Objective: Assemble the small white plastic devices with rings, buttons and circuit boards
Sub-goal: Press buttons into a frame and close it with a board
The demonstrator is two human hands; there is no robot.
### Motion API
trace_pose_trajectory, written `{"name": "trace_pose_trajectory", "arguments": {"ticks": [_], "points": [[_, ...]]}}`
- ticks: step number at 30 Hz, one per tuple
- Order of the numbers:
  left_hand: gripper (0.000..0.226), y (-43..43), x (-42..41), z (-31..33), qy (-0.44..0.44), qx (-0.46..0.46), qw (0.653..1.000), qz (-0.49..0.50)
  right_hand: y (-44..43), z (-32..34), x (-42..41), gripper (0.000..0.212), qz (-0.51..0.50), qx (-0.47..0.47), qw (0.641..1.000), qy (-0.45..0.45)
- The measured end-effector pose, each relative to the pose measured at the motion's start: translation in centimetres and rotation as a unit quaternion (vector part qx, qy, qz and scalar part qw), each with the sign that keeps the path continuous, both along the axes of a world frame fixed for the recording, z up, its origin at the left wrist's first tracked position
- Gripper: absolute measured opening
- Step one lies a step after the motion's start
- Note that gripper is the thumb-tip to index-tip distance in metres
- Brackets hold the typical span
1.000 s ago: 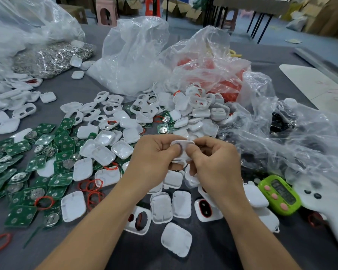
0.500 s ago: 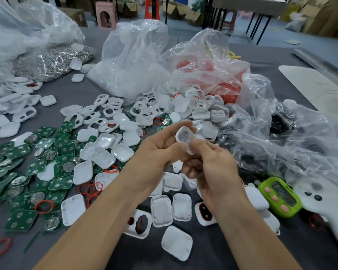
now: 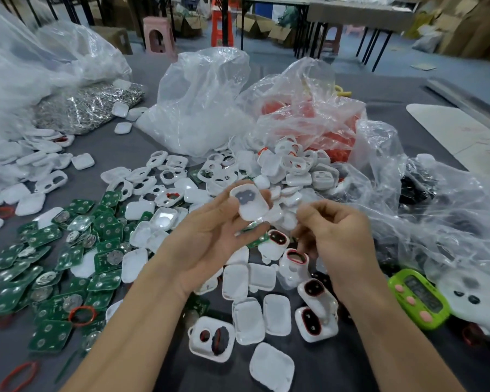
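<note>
While near bags [image 3: 204,108], white shells [image 3: 248,321], green boards [image 3: 51,336]

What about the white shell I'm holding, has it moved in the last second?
Yes. The white shell has shifted left and farther away, widening its gap from the green timer; only the left hand holds it now, the right hand apart.

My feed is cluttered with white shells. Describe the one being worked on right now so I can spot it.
Find the red-tinted plastic bag at the middle, then the heap of white shells before it. Just nearer, the left hand pinches one white shell in its fingers. Alone among its neighbours it is off the table, showing a dark grey patch and no red ring.
</note>
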State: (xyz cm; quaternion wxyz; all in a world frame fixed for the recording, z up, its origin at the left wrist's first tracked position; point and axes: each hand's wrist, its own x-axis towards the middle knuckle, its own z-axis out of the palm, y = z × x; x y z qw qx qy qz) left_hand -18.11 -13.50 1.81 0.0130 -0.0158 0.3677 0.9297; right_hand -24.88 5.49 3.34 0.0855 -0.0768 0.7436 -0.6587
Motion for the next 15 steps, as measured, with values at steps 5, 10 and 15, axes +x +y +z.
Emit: {"name": "trace_pose_trajectory", "arguments": {"ticks": [5, 10, 15], "points": [[0.035, -2.5, 0.0, 0.2, -0.042, 0.049, 0.993, 0.102, -4.2, 1.2, -3.0, 0.022, 0.075, 0.143, 0.985, 0.066], [0.043, -3.7, 0.1, 0.2, -0.049, 0.086, 0.987, 0.127, -8.8, 2.0, -5.4, 0.017, 0.161, 0.402, 0.878, 0.202], [0.042, -3.9, 0.1, 0.1, -0.047, 0.091, 0.987, 0.126, -10.0, 0.7, -5.3, 0.02, 0.203, 0.509, 0.795, 0.26]]}}
